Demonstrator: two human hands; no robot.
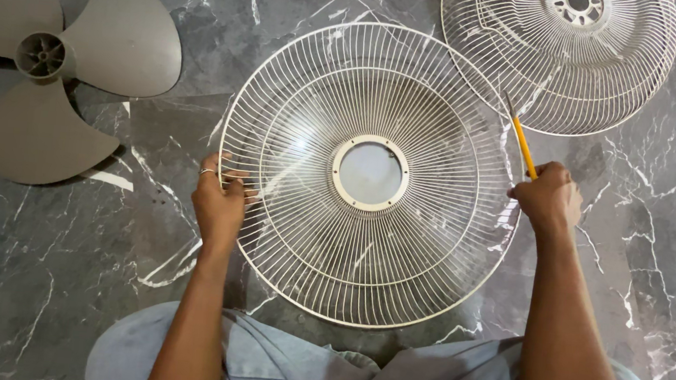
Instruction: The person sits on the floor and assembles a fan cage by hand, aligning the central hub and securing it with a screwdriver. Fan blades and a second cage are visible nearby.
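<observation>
two hands on one fan guard, tool at the rim

item one: front fan guard [370, 174], round, white wire, lying flat on the dark marbled floor [33, 268] just in front of your knees. your left hand [219, 202] rests on its left edge, fingers [233, 177] curled over the wires, pinning it down. your right hand [550, 198] is clenched around a yellow-handled screwdriver [524, 147], whose shaft reaches up to the rim where the guard overlaps the rear guard.

item two: rear fan guard [557, 56], upper right, its lower edge touching the front one.

item three: grey three-blade fan blade [57, 64], well apart at the left, untouched.

step in hand, as it looks: working the rim of the front guard with the screwdriver tip. the next move calls for a steady left hand, and a tip placed squarely so it does not skid off the thin wire.
</observation>
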